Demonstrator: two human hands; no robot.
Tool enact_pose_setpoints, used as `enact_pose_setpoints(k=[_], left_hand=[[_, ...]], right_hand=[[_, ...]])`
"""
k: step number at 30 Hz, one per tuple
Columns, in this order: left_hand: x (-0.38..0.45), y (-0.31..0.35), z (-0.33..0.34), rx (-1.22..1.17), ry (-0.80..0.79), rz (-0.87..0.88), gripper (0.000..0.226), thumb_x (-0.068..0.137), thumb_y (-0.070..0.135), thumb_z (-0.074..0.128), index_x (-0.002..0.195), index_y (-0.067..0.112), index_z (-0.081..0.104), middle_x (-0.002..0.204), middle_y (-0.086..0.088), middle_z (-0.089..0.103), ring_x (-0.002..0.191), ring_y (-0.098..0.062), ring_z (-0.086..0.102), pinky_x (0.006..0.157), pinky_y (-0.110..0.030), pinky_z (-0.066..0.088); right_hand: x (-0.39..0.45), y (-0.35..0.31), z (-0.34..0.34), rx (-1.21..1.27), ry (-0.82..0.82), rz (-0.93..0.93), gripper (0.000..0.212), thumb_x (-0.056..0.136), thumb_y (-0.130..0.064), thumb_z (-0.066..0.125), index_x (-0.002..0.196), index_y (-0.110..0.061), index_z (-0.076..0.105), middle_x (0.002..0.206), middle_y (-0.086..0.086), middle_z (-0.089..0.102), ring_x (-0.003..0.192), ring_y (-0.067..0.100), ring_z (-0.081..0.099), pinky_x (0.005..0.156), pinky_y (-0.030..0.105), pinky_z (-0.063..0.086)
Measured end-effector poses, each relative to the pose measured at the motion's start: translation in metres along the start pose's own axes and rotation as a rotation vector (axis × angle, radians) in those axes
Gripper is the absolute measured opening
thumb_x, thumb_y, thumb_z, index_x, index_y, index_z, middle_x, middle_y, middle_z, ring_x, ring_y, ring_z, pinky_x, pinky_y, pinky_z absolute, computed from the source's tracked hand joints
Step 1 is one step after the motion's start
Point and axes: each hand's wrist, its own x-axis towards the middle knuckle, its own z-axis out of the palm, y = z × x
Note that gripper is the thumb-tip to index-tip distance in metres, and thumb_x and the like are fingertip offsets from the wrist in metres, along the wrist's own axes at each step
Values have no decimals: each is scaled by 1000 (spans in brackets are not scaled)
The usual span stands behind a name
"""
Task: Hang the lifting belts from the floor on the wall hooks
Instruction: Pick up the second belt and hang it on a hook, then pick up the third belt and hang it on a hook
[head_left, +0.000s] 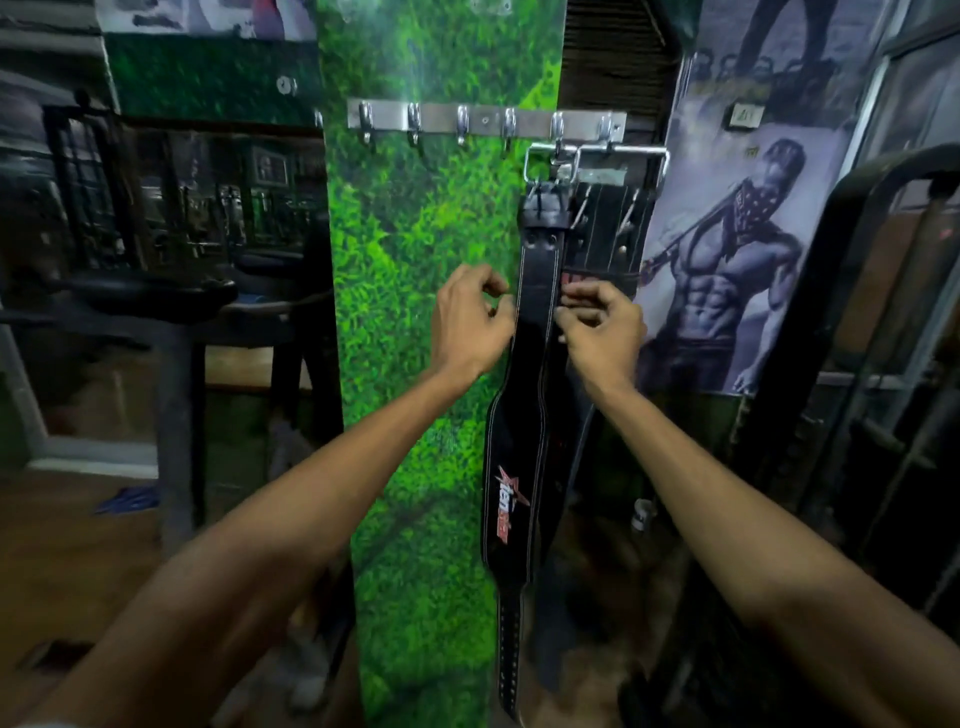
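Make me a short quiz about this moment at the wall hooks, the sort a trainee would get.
1. True or false: the front black belt already hangs from the hook rail.
2. Which end of the rail carries belts? A) the left end B) the middle C) the right end
3. Fill in: the left hand and right hand sit on either side of the belt's ____ strap.

Key
1. True: its metal buckle is up at a hook.
2. C: the four hooks to the left are bare.
3. Upper; whether the fingers grip it is unclear.
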Motion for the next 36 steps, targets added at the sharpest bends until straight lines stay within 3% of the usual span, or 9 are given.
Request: enact_pose_setpoints(k=[7, 11, 14, 19, 23, 27, 32, 36], left_hand=[[-132, -37, -1, 19, -167, -226, 8, 78, 21, 64, 83, 22, 69, 91, 6, 71, 73, -17, 67, 72, -34, 55], [-226, -55, 5, 11, -288, -379, 8, 76, 19, 67, 83, 23, 69, 89, 8, 70, 69, -12, 63, 65, -27, 51], [-293, -73, 10, 48, -371, -480, 13, 75, 17, 69, 87, 22, 67, 92, 3, 68, 67, -11, 56, 67, -26, 49], [-408, -100, 13, 168, -568, -673, 22, 75, 16, 69, 96, 19, 70, 100, 1, 70, 79, -16, 62, 75, -33, 56], [-496, -108, 13, 224, -719, -815, 23, 74, 22, 69, 97, 21, 71, 102, 0, 73, 90, -25, 68, 77, -33, 56], [-580, -125, 27, 252, -842, -838, 32, 73, 35, 55, 97, 22, 71, 98, 1, 74, 90, -25, 71, 79, -38, 58], [-671, -152, 63, 271, -930, -864, 22, 76, 30, 60, 96, 23, 65, 89, -2, 69, 78, -25, 70, 71, -36, 57], [-756, -198, 105, 339, -1036, -713, 26, 82, 19, 62, 107, 24, 60, 111, 2, 59, 95, -21, 66, 77, -35, 56]], right_hand=[[-128, 45, -20, -119, -139, 273, 21, 79, -6, 71, 92, -22, 73, 79, 9, 74, 64, 10, 68, 59, 43, 64], [-215, 94, -33, -171, -240, 448, 23, 77, -10, 70, 86, -32, 71, 78, 0, 75, 69, 10, 71, 65, 47, 64], [-277, 137, -46, -239, -295, 593, 24, 79, -8, 69, 84, -31, 72, 71, -7, 72, 61, 5, 66, 66, 50, 63], [-375, 211, -74, -300, -453, 739, 26, 77, -6, 67, 85, -31, 69, 85, -2, 75, 82, 20, 74, 77, 50, 62], [-450, 254, -96, -342, -533, 845, 27, 76, -10, 68, 76, -37, 66, 80, -11, 73, 80, 11, 72, 84, 45, 61], [-510, 287, -112, -347, -553, 932, 24, 75, -8, 71, 77, -32, 69, 77, -15, 73, 77, 2, 71, 83, 37, 61], [-596, 362, -133, -460, -666, 803, 7, 84, -17, 75, 91, -19, 75, 88, -1, 78, 81, 18, 74, 75, 27, 55], [-675, 444, -151, -558, -795, 828, 14, 90, -26, 71, 102, -20, 75, 92, -4, 77, 79, 12, 73, 74, 29, 59]])
